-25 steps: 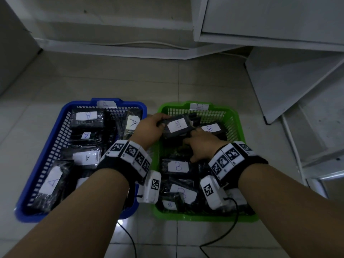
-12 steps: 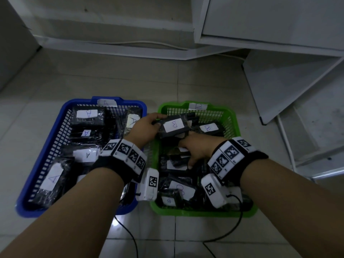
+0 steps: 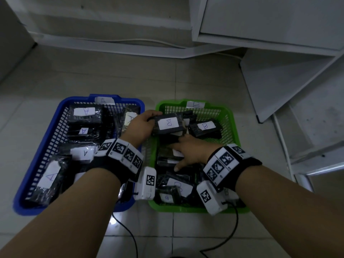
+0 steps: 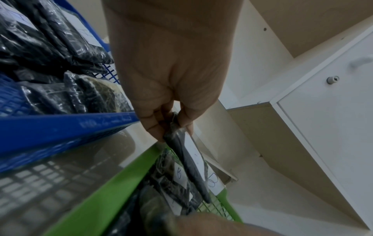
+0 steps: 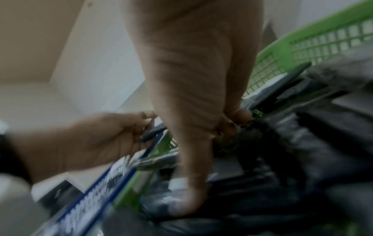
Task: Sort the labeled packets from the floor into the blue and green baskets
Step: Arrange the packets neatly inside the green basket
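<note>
Pale tiled floor extending ahead of both hands. White cabinet beyond the right hand, with a door lock. White panel leaning ahead and to that hand's right. Black cables trailing on the tiles below the wrists.

The right wrist view is blurred, so the packets under the right hand show no readable labels; in the head view that hand's fingertips are hidden among packets in the green basket; both forearms run off the near edge.
</note>
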`<state>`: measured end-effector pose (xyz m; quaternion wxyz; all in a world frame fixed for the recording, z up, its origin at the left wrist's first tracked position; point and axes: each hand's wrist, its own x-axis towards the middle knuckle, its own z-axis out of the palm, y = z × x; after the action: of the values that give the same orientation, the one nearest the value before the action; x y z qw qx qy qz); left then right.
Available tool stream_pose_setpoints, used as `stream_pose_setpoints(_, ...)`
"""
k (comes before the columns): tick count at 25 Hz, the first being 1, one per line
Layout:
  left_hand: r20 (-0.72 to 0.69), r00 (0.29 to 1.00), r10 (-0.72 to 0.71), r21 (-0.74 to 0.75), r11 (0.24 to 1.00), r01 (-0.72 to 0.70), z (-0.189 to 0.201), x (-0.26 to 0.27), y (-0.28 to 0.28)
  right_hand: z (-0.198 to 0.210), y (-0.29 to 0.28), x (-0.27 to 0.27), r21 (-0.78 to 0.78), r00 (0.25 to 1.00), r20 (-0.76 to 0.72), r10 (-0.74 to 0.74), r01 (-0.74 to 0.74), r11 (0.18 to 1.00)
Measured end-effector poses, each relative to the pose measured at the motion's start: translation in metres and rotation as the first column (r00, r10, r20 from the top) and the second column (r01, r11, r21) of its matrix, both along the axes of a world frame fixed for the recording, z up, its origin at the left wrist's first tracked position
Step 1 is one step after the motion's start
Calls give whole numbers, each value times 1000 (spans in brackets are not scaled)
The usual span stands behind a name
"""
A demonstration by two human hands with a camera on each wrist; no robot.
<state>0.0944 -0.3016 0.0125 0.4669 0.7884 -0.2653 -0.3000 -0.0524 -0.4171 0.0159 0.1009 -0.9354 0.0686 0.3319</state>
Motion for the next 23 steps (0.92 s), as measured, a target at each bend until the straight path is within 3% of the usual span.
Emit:
stream_pose_setpoints(5, 20, 1000, -1, -2, 1000, 1, 0, -4, 3, 2, -4, -3, 217, 986, 67, -152, 135, 967)
stream_pose_setpoints(10, 102, 995, -10, 33, 999, 6, -2, -9, 4, 5, -3, -6, 248, 962, 94, -256, 227, 942)
stream_pose_setpoints(12, 136, 990, 24, 45, 999, -30, -1, -11, 3, 18, -16, -8, 275, 829, 294, -476, 404, 873)
stream_pose_setpoints(13, 149, 989, 19, 59, 998, -28, -1, -12, 0, 24, -24, -11, 238, 725, 432, -536, 482, 843)
stream_pose_setpoints(14, 161, 987, -3, 81, 997, -10, 2, -14, -3, 27, -31, -13, 175, 666, 550, -505, 499, 849)
stream_pose_setpoints(15, 167, 985, -31, 97, 995, 15, 3, -17, -9, 26, -36, -15, 124, 672, 597, -439, 463, 878)
stream_pose_setpoints(17, 133, 986, -95, 92, 992, 84, 6, -23, -21, 22, -44, -17, 107, 779, 538, -322, 316, 943)
stream_pose_setpoints(19, 118, 977, -176, 80, 983, 167, 6, -27, -35, 16, -56, -18, 162, 814, 480, -327, 284, 945)
stream_pose_setpoints(20, 179, 956, -230, 106, 971, 214, 5, -27, -42, 13, -66, -19, 160, 806, 477, -351, 313, 936)
stream_pose_setpoints(21, 294, 909, -297, 167, 952, 257, 4, -25, -49, 10, -77, -22, 120, 801, 472, -367, 354, 927)
stream_pose_setpoints(23, 498, 727, -473, 371, 874, 315, 0, -20, -60, 4, -95, -27, -18, 842, 394, -369, 408, 913)
